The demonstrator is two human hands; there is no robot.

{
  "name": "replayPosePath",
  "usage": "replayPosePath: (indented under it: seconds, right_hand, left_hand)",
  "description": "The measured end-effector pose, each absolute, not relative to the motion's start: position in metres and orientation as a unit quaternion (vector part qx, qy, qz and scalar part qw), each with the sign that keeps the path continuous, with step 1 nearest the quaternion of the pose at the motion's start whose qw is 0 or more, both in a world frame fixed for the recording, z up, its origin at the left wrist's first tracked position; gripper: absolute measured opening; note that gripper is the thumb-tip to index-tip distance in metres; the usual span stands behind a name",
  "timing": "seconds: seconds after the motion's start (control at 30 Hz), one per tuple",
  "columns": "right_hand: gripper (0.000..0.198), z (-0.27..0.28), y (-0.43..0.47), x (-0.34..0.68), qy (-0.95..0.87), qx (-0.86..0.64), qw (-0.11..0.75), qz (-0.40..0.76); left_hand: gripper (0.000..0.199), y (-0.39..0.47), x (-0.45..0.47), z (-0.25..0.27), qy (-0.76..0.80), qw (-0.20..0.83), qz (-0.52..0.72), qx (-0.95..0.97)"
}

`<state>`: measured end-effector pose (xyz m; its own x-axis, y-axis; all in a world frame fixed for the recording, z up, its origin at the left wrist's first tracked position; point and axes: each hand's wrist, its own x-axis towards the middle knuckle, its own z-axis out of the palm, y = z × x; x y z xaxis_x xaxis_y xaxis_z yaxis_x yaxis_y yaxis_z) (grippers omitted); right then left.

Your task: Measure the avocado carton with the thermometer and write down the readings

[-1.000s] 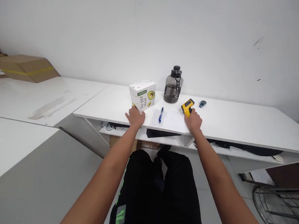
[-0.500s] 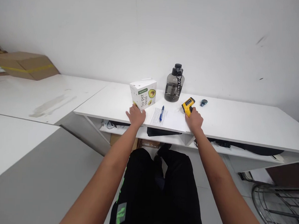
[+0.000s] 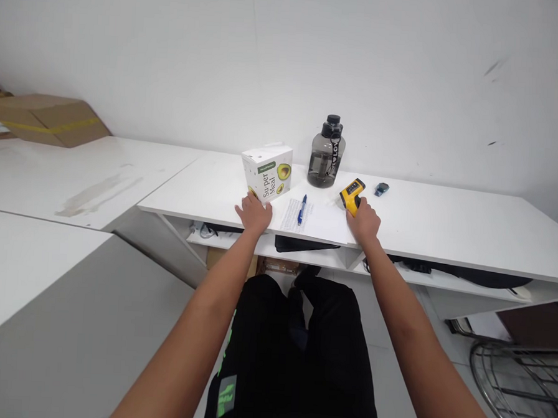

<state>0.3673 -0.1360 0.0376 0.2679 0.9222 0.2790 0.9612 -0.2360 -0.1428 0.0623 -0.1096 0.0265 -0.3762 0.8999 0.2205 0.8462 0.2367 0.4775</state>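
My right hand [image 3: 364,221] is wrapped round the grip of a yellow and black infrared thermometer [image 3: 352,194], which is low over the desk, tilted towards the left. My left hand [image 3: 254,213] lies on the desk with its fingers spread, the fingertips at the lower front of a white "Super Meal" box [image 3: 272,174] with avocado pictures. Between my hands are white paper sheets [image 3: 327,224], one of them printed. A blue pen [image 3: 302,210] lies on the printed part. Behind the sheets stands a dark see-through water bottle [image 3: 325,155] with a black cap.
A small dark teal device [image 3: 382,189] lies right of the thermometer. The narrow white desk [image 3: 447,218] runs along a wall, with a shelf [image 3: 300,250] beneath holding dark items. A taped cardboard box [image 3: 54,119] sits far left. A metal-framed chair [image 3: 518,377] stands at lower right.
The camera view has shifted very slightly. Both hands, the thermometer and the box keep their places.
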Motion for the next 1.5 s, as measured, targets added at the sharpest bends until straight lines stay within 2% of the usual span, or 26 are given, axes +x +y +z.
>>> replayPosePath:
  seconds: [1.5]
  right_hand:
    - [0.053,0.0412,-0.1388,0.3664,-0.603,-0.781,0.153,-0.058]
  left_hand:
    - [0.076,-0.1148,0.0645,0.0302,0.783,0.058,0.264,0.560]
